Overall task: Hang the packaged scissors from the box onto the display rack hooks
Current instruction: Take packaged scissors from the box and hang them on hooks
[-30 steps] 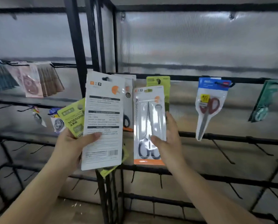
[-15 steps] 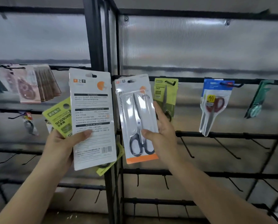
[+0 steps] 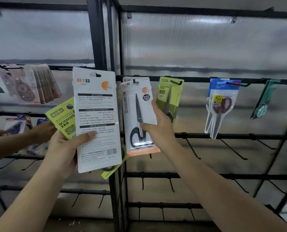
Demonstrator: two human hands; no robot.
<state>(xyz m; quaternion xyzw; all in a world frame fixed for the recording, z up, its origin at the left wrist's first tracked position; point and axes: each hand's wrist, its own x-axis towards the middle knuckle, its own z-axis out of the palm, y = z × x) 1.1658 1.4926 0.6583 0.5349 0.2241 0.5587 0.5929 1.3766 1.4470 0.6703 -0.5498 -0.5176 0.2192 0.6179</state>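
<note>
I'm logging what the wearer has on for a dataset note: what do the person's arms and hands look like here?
Both forearms are bare, with no sleeves in view. The left hand and right hand wear no gloves, and no rings, watch or bracelets show. The fingers are bare, with short nails.

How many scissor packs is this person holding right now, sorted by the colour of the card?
White card packs: 2, the white pack showing its printed back in the left hand, and the white orange-edged scissors pack in the right hand.
Lime green card packs: 1, the lime green scissors pack, also in the left hand.
Total: 3
</note>
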